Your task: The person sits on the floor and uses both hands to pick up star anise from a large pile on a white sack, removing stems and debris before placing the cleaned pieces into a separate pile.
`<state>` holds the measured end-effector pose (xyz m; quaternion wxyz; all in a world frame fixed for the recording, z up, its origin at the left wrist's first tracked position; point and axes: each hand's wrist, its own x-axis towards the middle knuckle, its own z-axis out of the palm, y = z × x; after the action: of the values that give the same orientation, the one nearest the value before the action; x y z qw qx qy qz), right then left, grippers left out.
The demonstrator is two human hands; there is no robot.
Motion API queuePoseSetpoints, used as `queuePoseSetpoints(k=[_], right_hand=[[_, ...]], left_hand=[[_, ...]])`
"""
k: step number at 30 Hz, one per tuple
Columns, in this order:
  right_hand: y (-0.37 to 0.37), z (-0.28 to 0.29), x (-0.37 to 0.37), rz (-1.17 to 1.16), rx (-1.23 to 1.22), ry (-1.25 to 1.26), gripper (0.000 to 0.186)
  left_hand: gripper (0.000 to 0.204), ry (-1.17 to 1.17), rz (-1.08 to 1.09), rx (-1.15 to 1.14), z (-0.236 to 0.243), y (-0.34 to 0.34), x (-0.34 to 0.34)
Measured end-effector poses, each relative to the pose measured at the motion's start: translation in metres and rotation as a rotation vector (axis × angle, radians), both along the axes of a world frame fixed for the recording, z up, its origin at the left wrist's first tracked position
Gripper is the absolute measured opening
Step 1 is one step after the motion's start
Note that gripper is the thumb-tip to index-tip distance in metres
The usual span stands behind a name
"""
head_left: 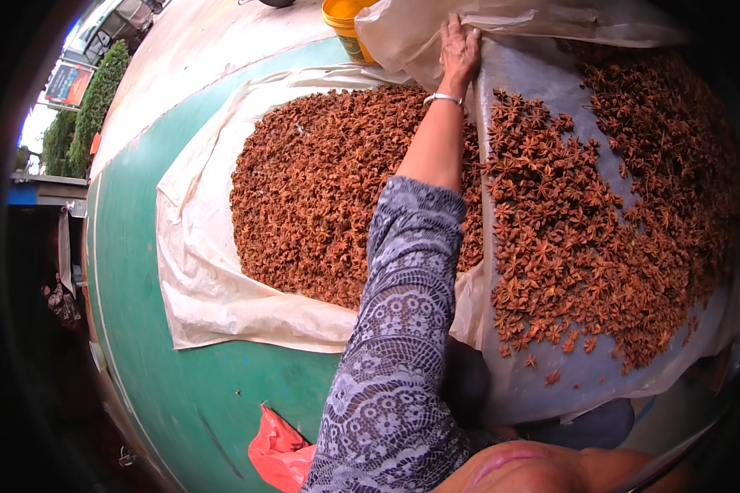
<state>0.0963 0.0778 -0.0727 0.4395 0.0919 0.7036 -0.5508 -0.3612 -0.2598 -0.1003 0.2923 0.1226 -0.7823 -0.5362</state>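
Observation:
My left hand reaches far forward, a pale bracelet on its wrist, and grips the far edge of a translucent plastic sheet. The sheet's far part is folded up and bunched around my fingers. Reddish-brown star anise lies spread over this sheet on the right. Left of it, a denser heap of brown star anise rests on a whitish sheet, partly hidden by my forearm. Exactly how my fingertips close on the plastic is hard to make out. My right hand is out of the picture.
A yellow bucket stands at the far side, beside the bunched plastic. A red plastic bag lies on the green floor near me. Pale concrete, a hedge and a sign board show farther left.

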Motion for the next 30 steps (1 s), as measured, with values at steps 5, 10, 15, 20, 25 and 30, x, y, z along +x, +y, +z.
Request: queuePoseSetpoints(k=[5, 10, 15, 20, 25, 30], right_hand=[[0.02, 0.008, 0.029, 0.344, 0.155, -0.185, 0.03], [0.064, 0.069, 0.026, 0.907, -0.169, 0.068, 0.022], [0.08, 0.135, -0.012, -0.123, 0.19, 0.695, 0.015], [0.097, 0.111, -0.108, 0.198, 0.795, 1.38, 0.046], [0.069, 0.064, -0.126, 0.638, 1.16, 1.273, 0.041], [0.059, 0.056, -0.071, 0.671, 0.8, 1.422, 0.046]], left_hand=[[0.063, 0.063, -0.168, 0.264, -0.016, 0.003, 0.08], [0.041, -0.026, -0.028, 0.248, 0.002, -0.023, 0.208], [0.024, -0.277, -0.496, 0.096, 0.095, 0.065, 0.342], [0.04, -0.361, -0.766, -0.491, 0.166, 0.138, 0.445], [0.036, -0.301, -0.758, -0.827, 0.121, 0.202, 0.459], [0.034, -0.343, -0.533, -0.897, 0.098, 0.212, 0.441]])
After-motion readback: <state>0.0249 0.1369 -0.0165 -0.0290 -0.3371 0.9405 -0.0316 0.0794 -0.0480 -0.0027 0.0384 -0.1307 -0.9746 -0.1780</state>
